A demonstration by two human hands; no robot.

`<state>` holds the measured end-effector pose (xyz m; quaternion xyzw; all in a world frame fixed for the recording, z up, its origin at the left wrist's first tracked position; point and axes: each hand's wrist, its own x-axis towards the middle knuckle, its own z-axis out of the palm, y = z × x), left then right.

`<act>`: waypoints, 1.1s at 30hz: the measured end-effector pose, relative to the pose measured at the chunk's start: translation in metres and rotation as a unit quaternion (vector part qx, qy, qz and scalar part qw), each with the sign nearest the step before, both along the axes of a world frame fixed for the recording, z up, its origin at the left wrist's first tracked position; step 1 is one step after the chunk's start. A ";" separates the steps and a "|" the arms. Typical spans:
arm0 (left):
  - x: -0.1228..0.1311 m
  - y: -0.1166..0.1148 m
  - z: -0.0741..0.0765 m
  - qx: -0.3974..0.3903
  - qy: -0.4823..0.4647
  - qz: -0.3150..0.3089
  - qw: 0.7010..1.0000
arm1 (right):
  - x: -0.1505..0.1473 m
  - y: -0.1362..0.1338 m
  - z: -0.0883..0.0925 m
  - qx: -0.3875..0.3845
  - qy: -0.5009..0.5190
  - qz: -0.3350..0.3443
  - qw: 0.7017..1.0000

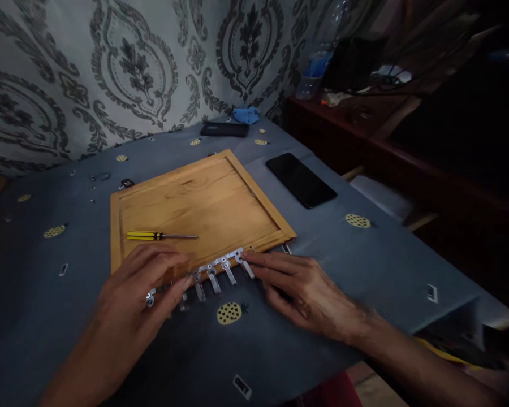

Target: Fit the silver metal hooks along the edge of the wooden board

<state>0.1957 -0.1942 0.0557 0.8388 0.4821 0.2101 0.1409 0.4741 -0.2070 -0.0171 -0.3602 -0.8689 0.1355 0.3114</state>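
Tablecloth (365, 265) | board (203, 198), screwdriver (156, 236), phone (301, 180) | left hand (148, 282), right hand (301, 285) flat, touching clips (214, 277)

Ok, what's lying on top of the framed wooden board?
A yellow-and-black screwdriver lies on the framed wooden board. The left hand covers its near corner, hiding anything beneath; silver metal clips line that edge.

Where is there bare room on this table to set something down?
Bare wood lies across the wooden board beyond the screwdriver. Bare cloth lies right of the right hand, nearer than the phone. Crowded: the board's near edge, where the left hand, right hand and metal brackets meet.
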 end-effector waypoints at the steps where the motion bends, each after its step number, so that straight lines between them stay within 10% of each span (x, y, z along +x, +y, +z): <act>1: 0.000 -0.001 0.000 0.017 -0.001 -0.005 1.000 | -0.001 0.000 0.001 -0.001 0.006 -0.003 1.000; 33: 0.053 0.001 -0.026 -0.087 0.009 -0.095 0.992 | -0.003 0.001 0.001 0.004 -0.001 -0.008 1.000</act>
